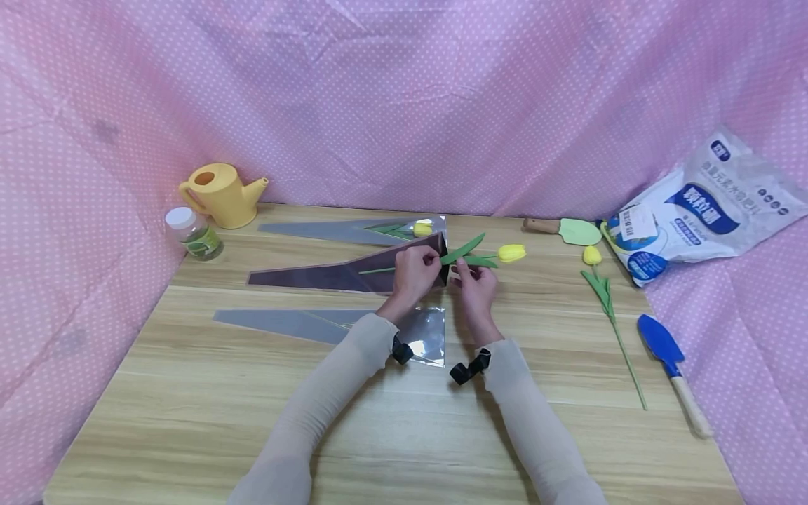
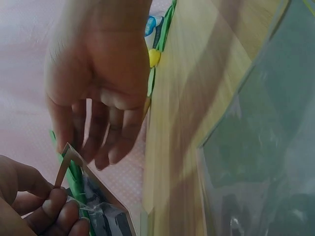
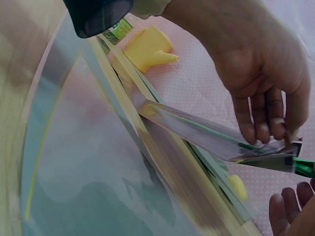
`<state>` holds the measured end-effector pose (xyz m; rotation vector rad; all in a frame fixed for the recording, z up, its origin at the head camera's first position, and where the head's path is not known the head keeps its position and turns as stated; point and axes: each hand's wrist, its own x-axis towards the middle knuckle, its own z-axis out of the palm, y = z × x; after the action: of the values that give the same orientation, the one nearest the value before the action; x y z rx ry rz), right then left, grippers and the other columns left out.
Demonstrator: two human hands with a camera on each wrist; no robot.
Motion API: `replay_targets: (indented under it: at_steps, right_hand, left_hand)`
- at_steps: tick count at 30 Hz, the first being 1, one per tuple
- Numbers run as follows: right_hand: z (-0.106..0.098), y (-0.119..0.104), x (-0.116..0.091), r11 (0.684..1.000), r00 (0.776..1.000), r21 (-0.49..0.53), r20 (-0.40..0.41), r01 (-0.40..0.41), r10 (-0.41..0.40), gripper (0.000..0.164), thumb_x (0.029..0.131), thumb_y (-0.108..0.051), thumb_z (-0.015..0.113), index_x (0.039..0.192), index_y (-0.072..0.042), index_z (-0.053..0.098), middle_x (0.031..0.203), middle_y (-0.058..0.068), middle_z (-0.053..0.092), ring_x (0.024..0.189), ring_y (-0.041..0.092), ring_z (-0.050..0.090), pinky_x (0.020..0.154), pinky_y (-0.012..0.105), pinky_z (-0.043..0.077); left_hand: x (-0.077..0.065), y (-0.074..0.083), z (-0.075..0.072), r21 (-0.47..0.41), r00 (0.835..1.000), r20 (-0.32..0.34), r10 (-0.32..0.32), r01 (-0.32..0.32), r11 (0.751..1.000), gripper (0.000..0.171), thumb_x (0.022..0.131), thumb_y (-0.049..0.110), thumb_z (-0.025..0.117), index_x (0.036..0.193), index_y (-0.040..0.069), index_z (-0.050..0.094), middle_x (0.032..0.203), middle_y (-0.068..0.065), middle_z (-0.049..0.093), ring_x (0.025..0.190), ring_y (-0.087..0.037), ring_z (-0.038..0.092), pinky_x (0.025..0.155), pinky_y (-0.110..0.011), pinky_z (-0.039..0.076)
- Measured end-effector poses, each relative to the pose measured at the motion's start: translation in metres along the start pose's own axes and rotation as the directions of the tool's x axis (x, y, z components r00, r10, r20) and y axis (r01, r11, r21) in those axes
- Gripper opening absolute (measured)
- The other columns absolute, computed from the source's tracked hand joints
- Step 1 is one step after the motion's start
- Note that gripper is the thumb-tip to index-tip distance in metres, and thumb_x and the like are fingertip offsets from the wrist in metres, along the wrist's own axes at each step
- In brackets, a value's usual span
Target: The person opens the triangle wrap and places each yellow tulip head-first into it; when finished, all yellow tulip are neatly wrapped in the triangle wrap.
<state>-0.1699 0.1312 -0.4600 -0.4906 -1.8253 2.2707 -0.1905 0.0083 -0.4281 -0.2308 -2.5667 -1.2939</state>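
Left hand (image 1: 414, 273) pinches the dark sleeve (image 1: 303, 275) at its mouth. Right hand (image 1: 477, 289) grips the tulip (image 1: 512, 253) near its leaves: stem inside, yellow bloom outside. Rear sleeve (image 1: 315, 230) contains another tulip (image 1: 422, 229).

A wooden desk (image 1: 221, 414) with a pale grain is surrounded at the back and both sides by pink cloth (image 1: 379, 105) with white dots. At the back left stands a yellow watering can (image 1: 227, 201), its spout pointing right. Just in front of it is a clear bottle (image 1: 196, 235) with a white lid and a green label. Near the back right lies a small trowel (image 1: 578, 231), light green with a brown handle. Beside it, at the corner, a white bag (image 1: 710, 203) with blue print slants against the cloth. A blue trowel (image 1: 660, 340) with a pale handle lies along the right edge.
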Motion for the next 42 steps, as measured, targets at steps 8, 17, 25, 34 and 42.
replay_targets:
  at_steps: [8, 17, 25, 34, 42]
  right_hand:
    - [0.005, 0.006, 0.002, 0.998, 1.0, -0.056, -0.012, -0.01, 0.009, 0.034, 0.093, -0.017, 0.063, 0.119, 0.004, 0.06, 0.113, 0.01, 0.062, 0.083, 0.003, 0.062, 0.069, 0.017, 0.056]
    - [0.005, 0.0, 0.001, 0.981, 0.995, 0.167, 0.002, -0.103, 0.104, 0.029, 0.099, -0.029, 0.053, 0.112, -0.005, 0.058, 0.081, 0.001, 0.061, 0.07, 0.009, 0.059, 0.065, 0.023, 0.053]
    - [0.002, -0.009, -0.002, 0.93, 0.98, 0.325, -0.036, -0.175, 0.196, 0.039, 0.098, -0.03, 0.054, 0.128, -0.005, 0.053, 0.094, -0.002, 0.059, 0.078, 0.007, 0.057, 0.067, 0.019, 0.053]
    - [0.001, -0.008, -0.001, 0.922, 0.967, 0.345, -0.114, -0.175, 0.226, 0.039, 0.097, -0.021, 0.056, 0.13, -0.001, 0.054, 0.088, -0.003, 0.062, 0.073, 0.007, 0.059, 0.064, 0.02, 0.052]
    - [0.001, -0.009, 0.0, 0.909, 0.959, 0.373, -0.132, -0.185, 0.249, 0.012, 0.094, -0.022, 0.061, 0.099, -0.01, 0.061, 0.082, -0.005, 0.065, 0.072, 0.008, 0.062, 0.063, 0.02, 0.053]
  left_hand:
    - [-0.002, 0.006, -0.002, -0.031, 1.0, 0.006, 0.014, -0.014, 0.999, 0.013, 0.083, 0.007, 0.065, 0.088, 0.003, 0.076, 0.076, -0.009, 0.074, 0.063, -0.016, 0.064, 0.055, -0.017, 0.05]
    - [0.001, -0.001, 0.0, 0.007, 0.999, -0.037, 0.009, -0.009, 1.0, 0.013, 0.082, 0.006, 0.064, 0.083, 0.005, 0.077, 0.074, -0.007, 0.074, 0.065, -0.017, 0.065, 0.06, -0.024, 0.052]
    - [0.001, -0.002, -0.002, -0.007, 1.0, -0.03, 0.008, -0.008, 1.0, 0.013, 0.082, 0.005, 0.064, 0.086, 0.002, 0.076, 0.077, -0.009, 0.074, 0.067, -0.019, 0.067, 0.061, -0.025, 0.055]
    - [0.0, -0.002, -0.001, -0.016, 1.0, -0.027, 0.013, -0.014, 1.0, 0.013, 0.082, 0.004, 0.064, 0.085, 0.002, 0.076, 0.075, -0.01, 0.074, 0.064, -0.019, 0.066, 0.059, -0.024, 0.054]
    - [0.001, -0.002, -0.002, -0.011, 1.0, -0.019, 0.01, -0.011, 1.0, 0.013, 0.083, 0.005, 0.064, 0.086, 0.003, 0.077, 0.075, -0.009, 0.074, 0.064, -0.018, 0.066, 0.058, -0.022, 0.052]
